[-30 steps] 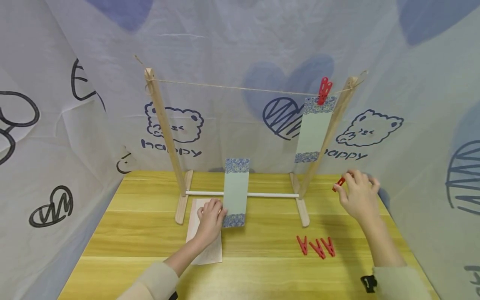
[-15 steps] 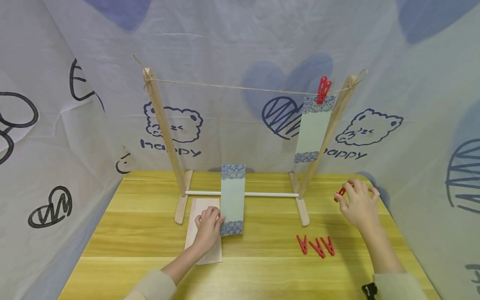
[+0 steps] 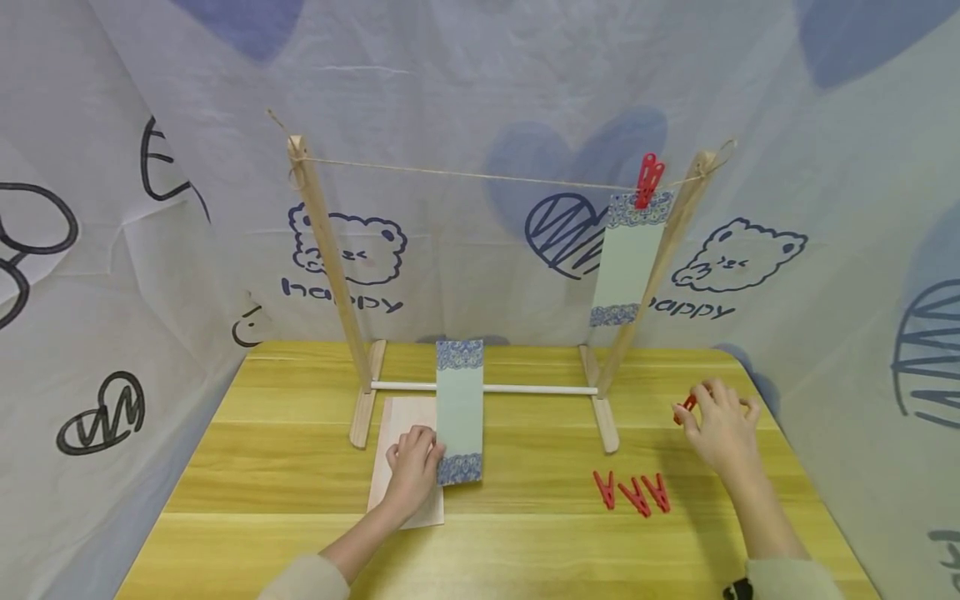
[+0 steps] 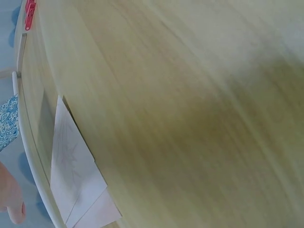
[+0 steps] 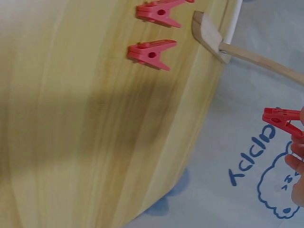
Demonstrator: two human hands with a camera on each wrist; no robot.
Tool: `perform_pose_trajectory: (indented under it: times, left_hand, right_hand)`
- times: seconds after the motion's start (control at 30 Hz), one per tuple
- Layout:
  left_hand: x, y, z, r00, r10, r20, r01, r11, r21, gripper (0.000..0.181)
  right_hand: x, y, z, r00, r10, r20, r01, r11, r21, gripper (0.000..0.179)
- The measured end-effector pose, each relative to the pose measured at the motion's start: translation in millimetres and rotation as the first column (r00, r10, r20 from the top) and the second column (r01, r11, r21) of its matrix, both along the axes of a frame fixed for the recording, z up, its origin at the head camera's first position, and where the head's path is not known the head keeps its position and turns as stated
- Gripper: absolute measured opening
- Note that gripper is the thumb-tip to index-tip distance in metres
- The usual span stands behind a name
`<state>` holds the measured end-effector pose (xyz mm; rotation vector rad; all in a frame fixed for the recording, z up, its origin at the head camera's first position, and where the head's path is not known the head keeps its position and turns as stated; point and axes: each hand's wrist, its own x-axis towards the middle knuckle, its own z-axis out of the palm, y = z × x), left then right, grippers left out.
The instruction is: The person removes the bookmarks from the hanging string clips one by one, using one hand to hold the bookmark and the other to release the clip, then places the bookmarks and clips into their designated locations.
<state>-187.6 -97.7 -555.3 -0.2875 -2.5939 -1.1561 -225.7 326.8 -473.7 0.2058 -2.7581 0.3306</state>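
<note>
My left hand [image 3: 415, 471] pinches the left edge of a pale green paper strip [image 3: 460, 408] with blue patterned ends. The strip is held up, in front of the rack's white rod [image 3: 540, 389]. Behind and below that hand lie pale sheets of paper [image 4: 71, 161] on the table. Out to the right, my right hand [image 3: 723, 425] pinches a red clothespin [image 5: 280, 118] between thumb and fingers. A similar patterned strip [image 3: 630, 262] hangs from the string [image 3: 465, 174] by a red clothespin [image 3: 648, 182], near the right post.
A wooden rack, with a left post [image 3: 330, 258] and a right post [image 3: 663, 250], stands at the back of the table [image 3: 525, 550]. Several red clothespins, one of them a middle clothespin [image 3: 636, 497], lie at front right. A printed cloth [image 3: 450, 92] hangs behind.
My left hand has come down and slightly left with the paper strip. My right hand has lowered a little, still pinching its clothespin. The hanging strip has stayed put.
</note>
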Motion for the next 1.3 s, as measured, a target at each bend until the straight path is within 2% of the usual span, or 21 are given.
perform_pose_trajectory:
  times: [0.3,0.7,0.93,1.3]
  left_hand:
    - [8.7,-1.3,-7.4,1.0,0.007,0.019,-0.008,1.0,0.023,0.017]
    - [20.5,-3.2,-19.4,0.997,0.056,0.049,-0.058,0.997,0.044,0.021]
    - [27.2,-5.0,-25.3,0.997,0.062,0.044,-0.065,0.997,0.052,0.022]
    - [32.9,-8.5,-32.8,0.995,0.076,0.07,-0.078,0.997,0.027,0.022]
  right_hand:
    - [5.8,7.3,-15.3,0.998,-0.005,0.06,0.003,0.999,0.033,0.024]
    - [16.1,13.2,-35.4,0.989,-0.01,0.145,-0.001,0.997,0.071,0.028]
    - [18.2,16.5,-40.1,0.963,-0.036,0.268,0.011,0.995,0.095,0.041]
    - [19.9,19.3,-48.7,0.929,-0.052,0.366,0.002,0.991,0.136,0.045]
